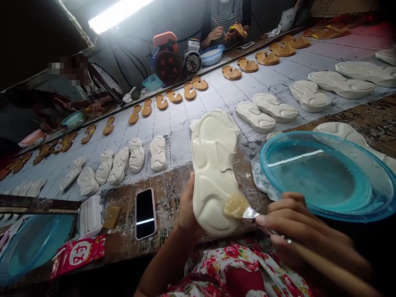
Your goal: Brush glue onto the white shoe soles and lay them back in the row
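Observation:
My left hand (188,210) grips a cream-white shoe sole (213,165) from its left side and underneath, tilted up before me; the fingers beneath it are hidden. In my right hand (306,231) is a brush (236,207) with pale bristles, a metal ferrule and a long wooden handle. Its bristles touch the lower right part of the sole. Right of the sole stands a blue plastic basin (267,181) of cloudy liquid, its rim just beyond my right hand.
White soles (255,116) and brown soles (173,95) lie in rows across a white surface (201,99). A phone (146,214) and a red packet (78,253) lie at left. Across the belt a co-worker's hands (216,34) hold a brush and a brown sole.

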Motion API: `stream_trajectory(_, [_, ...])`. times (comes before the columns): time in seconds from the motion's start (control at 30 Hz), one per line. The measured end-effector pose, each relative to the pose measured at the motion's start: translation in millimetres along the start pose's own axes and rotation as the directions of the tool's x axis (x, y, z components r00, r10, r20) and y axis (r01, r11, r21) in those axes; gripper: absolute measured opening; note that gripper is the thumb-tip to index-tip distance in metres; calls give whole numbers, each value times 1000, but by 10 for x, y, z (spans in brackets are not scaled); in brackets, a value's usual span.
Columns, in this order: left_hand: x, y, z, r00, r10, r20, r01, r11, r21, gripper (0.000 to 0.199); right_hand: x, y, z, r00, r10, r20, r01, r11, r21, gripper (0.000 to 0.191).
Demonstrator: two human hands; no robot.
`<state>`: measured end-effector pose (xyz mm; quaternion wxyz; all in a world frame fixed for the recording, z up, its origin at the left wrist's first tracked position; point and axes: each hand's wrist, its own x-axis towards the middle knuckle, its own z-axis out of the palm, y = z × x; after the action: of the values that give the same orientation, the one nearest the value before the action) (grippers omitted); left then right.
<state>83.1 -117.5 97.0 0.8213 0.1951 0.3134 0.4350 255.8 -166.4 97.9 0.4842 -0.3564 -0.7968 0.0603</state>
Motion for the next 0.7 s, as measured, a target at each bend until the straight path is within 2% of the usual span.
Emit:
stream_trajectory(0.1, [62,-10,-14,993,81,-86,-84,996,-24,66,-52,-11,35,1000,-6,-19,7,999,47,11])
stream_trajectory(0.2, [99,-54,-36,980,89,-176,-92,996,-5,62,-56,23,17,999,-23,23,20,989,146,13])
stream_trajectory(0.27, [100,-105,-31,982,79,-174,-71,996,49,57,-20,66,31,1000,4,-26,0,990,140,12])
stream_trajectory(0.37, [118,-167,-26,980,120,-160,-108,991,82,54,17,95,174,987,33,-160,-21,997,76,11])
stream_trajectory(0.43, [175,-162,-63,971,142,-194,-138,990,32,55,-17,81,308,992,-7,-126,15,998,65,10])
stream_trajectory(0.47, [216,-142,-97,970,123,-212,-127,992,-9,56,-54,76,358,996,-6,-89,14,997,80,10])
stream_trajectory(0.53, [304,-77,-184,980,-22,-200,1,994,-105,58,-157,106,386,995,47,-91,-35,991,128,9])
stream_trajectory(0.6, [364,-3,-274,971,-210,-118,188,967,-171,58,-268,218,288,967,157,-203,-131,982,134,14])
stream_trajectory(0.63, [376,28,-312,964,-254,-77,237,954,-182,58,-315,305,196,940,221,-261,-208,975,74,18])
stream_trajectory(0.67, [373,51,-346,970,-237,-54,223,956,-189,58,-352,406,85,924,265,-275,-273,962,12,20])
stream_trajectory(0.7, [360,64,-377,986,-157,-54,143,969,-199,55,-379,515,-33,906,316,-282,-340,940,-39,17])
